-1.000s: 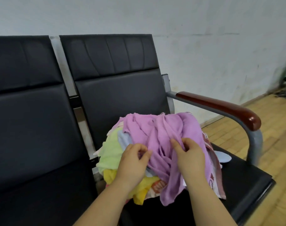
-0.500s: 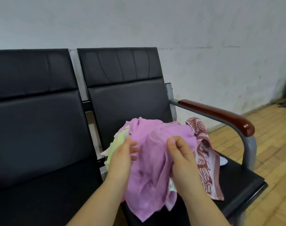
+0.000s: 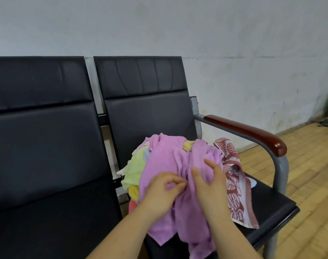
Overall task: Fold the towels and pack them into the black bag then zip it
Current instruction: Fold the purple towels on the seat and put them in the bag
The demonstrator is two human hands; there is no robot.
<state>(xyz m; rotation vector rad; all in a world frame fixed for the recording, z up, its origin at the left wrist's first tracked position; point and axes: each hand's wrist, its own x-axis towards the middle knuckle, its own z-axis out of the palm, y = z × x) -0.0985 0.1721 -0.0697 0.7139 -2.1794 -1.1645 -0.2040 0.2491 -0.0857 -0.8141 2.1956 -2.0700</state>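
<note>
**Purple towel being teased loose from the heap**

Draped over the top and front of a mixed pile on the right-hand seat: purple towel (image 3: 165, 165), bunched and creased, long axis running roughly from the backrest toward the viewer, loose lower end hanging off the front of the heap and pointing down at the seat edge. Pinched at a fold near mid-length by left hand (image 3: 163, 191), thumb and forefinger closed on the cloth. Gripped just beside that by right hand (image 3: 209, 182), fingers curled into the fabric, thumb raised.

Compared with half a second back: both hands lower on the towel and closer together, nearly touching; more of the purple cloth spread down the front; a yellow patch now showing at the top of the pile. Likely meaning: still hunting for an edge or corner, folding not yet begun, nothing packed.

Underneath and to the left: green towel (image 3: 137, 171), with yellow and pink cloth below it. To the right, touching the purple one: red patterned towel (image 3: 234, 184), trailing over the black seat (image 3: 267, 200). Beyond that, wooden armrest (image 3: 252, 133). No black bag in view.
</note>
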